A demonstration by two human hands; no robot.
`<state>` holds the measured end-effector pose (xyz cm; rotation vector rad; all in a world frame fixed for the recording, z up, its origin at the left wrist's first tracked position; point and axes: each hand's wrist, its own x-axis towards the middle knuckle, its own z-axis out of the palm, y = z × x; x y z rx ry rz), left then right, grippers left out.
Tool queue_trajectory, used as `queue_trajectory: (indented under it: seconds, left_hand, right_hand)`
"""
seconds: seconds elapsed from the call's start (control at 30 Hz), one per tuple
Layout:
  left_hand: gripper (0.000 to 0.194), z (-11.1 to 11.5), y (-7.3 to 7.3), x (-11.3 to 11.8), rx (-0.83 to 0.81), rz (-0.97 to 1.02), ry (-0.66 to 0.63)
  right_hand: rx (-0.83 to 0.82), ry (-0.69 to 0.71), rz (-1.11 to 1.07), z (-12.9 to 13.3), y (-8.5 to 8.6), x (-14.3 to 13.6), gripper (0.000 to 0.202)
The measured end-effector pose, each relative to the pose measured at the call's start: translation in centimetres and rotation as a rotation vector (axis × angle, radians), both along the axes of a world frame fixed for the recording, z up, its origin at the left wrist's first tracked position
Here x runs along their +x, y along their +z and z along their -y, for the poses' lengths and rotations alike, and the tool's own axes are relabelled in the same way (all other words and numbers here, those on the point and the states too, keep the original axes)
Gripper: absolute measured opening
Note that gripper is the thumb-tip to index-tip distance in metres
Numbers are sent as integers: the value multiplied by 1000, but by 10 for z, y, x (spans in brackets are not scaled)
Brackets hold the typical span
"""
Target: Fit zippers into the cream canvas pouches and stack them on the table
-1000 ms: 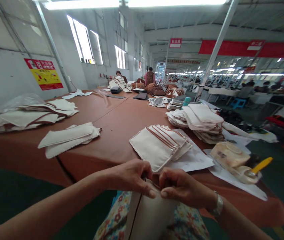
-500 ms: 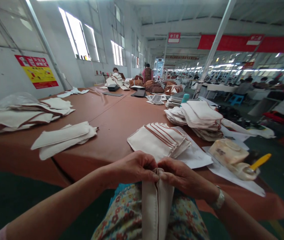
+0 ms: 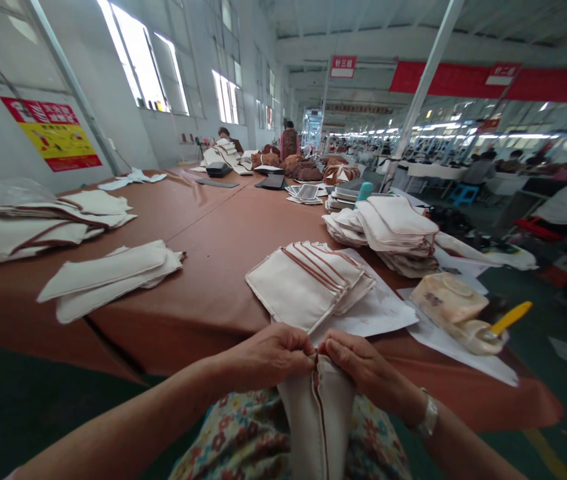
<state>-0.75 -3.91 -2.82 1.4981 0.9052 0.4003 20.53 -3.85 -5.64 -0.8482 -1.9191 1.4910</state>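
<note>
A long white leather piece (image 3: 308,427) with a brown-edged seam down its middle hangs over my lap. My left hand (image 3: 283,357) pinches its upper end on the left of the seam. On the other side, my right hand (image 3: 356,363) grips the same end, the fingertips close to those of the left. The two edges part slightly just below my fingers. Right beyond my hands, a fanned stack of white leather panels (image 3: 288,280) with brown edges lies on the table, partly over a white paper sheet (image 3: 383,307).
The brown-covered table (image 3: 213,267) stretches ahead. Long white pieces (image 3: 108,273) and a larger white pile (image 3: 38,227) lie left. At right are stacked white panels (image 3: 398,227) and a cut plastic jug (image 3: 450,303) with a yellow-handled brush (image 3: 510,319). A person (image 3: 290,141) stands far back.
Both hands have shifted slightly lower in view with the leather piece, and its seam edges show a wider gap near the top. The camera view has turned a little right.
</note>
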Motion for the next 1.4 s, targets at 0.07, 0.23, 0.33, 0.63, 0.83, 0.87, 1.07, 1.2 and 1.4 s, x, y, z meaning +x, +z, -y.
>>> queue_trajectory:
  seconds: [0.07, 0.23, 0.33, 0.63, 0.83, 0.87, 1.07, 1.2, 1.4]
  left_hand:
    - [19, 1, 0, 2, 8, -4, 13]
    - [19, 2, -6, 3, 7, 16, 47]
    - [22, 2, -9, 3, -22, 38, 48]
    - [27, 0, -1, 4, 223, -218, -27]
    - [15, 9, 2, 10, 452, -345, -6]
    - [16, 11, 3, 10, 516, -368, -4]
    - [22, 10, 5, 1, 320, -159, -84]
    - [30, 5, 5, -3, 174, -71, -102]
    - [24, 14, -7, 8, -19, -26, 88]
  right_hand:
    - [11, -28, -22, 2, 0, -2, 33]
    - [-158, 12, -109, 3, -5, -1, 30]
    - [-243, 1, -162, 3, -9, 0, 28]
    - [-143, -119, -25, 13, -4, -3, 18]
    - [24, -265, 114, 15, -10, -8, 16]
    - [22, -279, 120, 16, -11, -9, 15]
    - [-77, -271, 37, 23, -8, -10, 12]
    - [-139, -287, -6, 26, -1, -9, 12]
    - [-120, -334, -19, 26, -6, -9, 10]
